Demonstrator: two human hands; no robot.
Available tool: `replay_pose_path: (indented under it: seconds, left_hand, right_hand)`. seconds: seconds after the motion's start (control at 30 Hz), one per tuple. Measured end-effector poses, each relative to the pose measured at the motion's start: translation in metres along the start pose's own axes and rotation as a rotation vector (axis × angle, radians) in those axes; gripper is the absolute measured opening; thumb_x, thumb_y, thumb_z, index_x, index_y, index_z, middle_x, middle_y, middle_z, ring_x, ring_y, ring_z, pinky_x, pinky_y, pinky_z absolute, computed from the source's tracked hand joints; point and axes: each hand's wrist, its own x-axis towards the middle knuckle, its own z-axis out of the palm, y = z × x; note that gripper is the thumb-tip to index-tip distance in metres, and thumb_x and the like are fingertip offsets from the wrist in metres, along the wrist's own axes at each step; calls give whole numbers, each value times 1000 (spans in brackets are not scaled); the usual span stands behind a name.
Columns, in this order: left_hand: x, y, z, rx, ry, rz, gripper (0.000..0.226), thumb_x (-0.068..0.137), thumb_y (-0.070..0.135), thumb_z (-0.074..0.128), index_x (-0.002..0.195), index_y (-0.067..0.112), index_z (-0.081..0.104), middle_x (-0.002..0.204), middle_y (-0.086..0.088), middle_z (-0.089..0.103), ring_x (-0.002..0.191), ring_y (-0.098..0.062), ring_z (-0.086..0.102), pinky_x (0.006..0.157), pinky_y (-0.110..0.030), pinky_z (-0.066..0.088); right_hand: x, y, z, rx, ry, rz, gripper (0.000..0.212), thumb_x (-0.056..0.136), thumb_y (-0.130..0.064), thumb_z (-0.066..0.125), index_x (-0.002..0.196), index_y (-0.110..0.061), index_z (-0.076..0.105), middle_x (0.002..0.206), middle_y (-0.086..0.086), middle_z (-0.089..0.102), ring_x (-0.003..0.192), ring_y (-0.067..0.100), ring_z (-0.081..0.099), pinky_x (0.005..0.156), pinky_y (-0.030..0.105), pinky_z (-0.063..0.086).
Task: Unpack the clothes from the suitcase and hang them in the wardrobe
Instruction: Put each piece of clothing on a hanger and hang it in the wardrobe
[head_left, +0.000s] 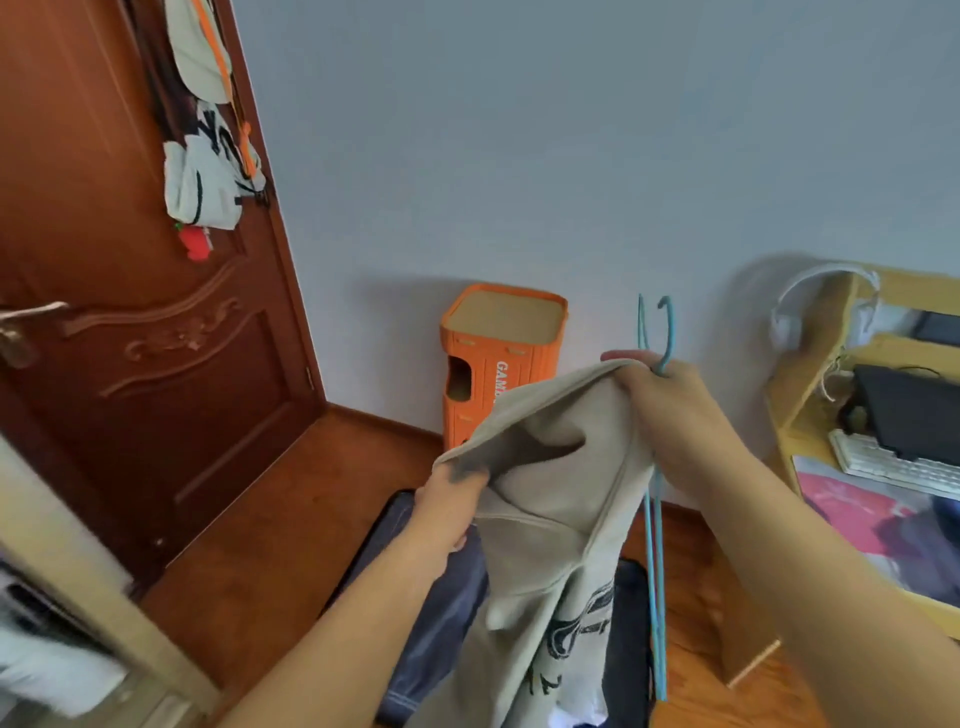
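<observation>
A: What is the person doing with the beige printed T-shirt (550, 525)?

B: They are holding it up above the open suitcase (441, 613). The left hand (452, 512) is pinching one edge of the fabric, and the right hand (670, 410) is gripping the other edge together with a teal wire hanger (655, 509), and what looks like a second hanger is alongside it.

A: So the shirt is not on the hanger yet?

B: Not yet, I am judging. The hanger is dangling beside the cloth, outside it.

A: How should the threading go?

B: The left hand should be spreading the opening while the right is sliding one hanger arm inside, then the other, keeping the hook out through the neck. Separating the spare hanger first is probably helping, since two together are likely to be snagging

A: And the wardrobe?

B: I am not seeing it clearly here
</observation>
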Motion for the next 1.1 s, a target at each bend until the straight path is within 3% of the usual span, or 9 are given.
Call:
replay_pose_path:
  seconds: [0.07,0.2,0.37,0.5,0.7,0.83,0.9,1.03,1.1]
  left_hand:
    - [-5,-10,7,192,-68,-105,65,85,66,55,142,37,44,134,-19,55,111,-37,63,88,-44,56]
    - [-18,-19,21,245,-394,-455,86,84,81,44,142,18,40,105,-13,59,65,-26,65,73,-43,61]
    - [-6,-44,45,69,-639,-578,51,101,42,52,143,16,39,152,-15,42,112,-43,65,82,-53,60]
    - [-10,-59,63,-53,-473,-485,19,104,12,45,117,12,58,105,-13,72,92,-30,70,74,-46,63]
    - [-2,-69,31,-873,-164,-543,34,95,-14,35,117,-5,59,102,-23,68,92,-35,68,66,-47,61]
    - [-9,-37,-2,-640,-137,-330,15,80,1,51,89,9,60,69,-5,59,55,-16,54,54,-26,43]
    - [-12,-13,-8,-572,-170,-220,18,64,6,55,81,10,59,70,-5,57,59,-18,55,55,-27,44]
    - [-10,19,-7,-588,-284,-117,51,74,14,77,119,-4,60,108,-21,63,107,-36,66,101,-48,53]
    - [-8,26,-7,-513,-249,-51,52,77,-4,75,124,9,54,117,-19,61,109,-35,63,104,-50,51]
  right_hand:
    - [2,-1,10,49,-15,69,28,94,-15,46,94,-20,74,93,9,74,94,28,69,88,46,57]
    - [-1,-1,27,66,4,108,26,97,-13,46,91,-18,71,98,15,72,99,33,67,92,49,55]
    - [-7,1,34,97,10,101,27,98,-15,47,94,-21,72,96,10,73,96,28,68,92,50,55]
    - [-10,9,21,107,66,105,29,96,-13,46,91,-22,74,95,8,74,96,26,69,93,48,56]
    - [-13,42,-33,41,278,128,33,96,-7,46,89,-26,72,93,5,70,96,23,65,85,40,55]
    - [-22,90,-64,-244,284,161,29,90,-6,51,84,-26,72,95,11,73,96,32,65,78,42,52]
    - [-28,105,-64,-329,205,145,26,90,-8,55,96,-22,76,96,7,74,97,28,66,80,40,50]
    - [-42,116,-57,-337,135,109,30,91,-11,56,108,-26,76,105,1,74,104,19,64,88,35,51]
    - [-50,124,-59,-227,75,154,28,94,-9,56,105,-25,77,104,2,73,100,21,67,86,41,57]
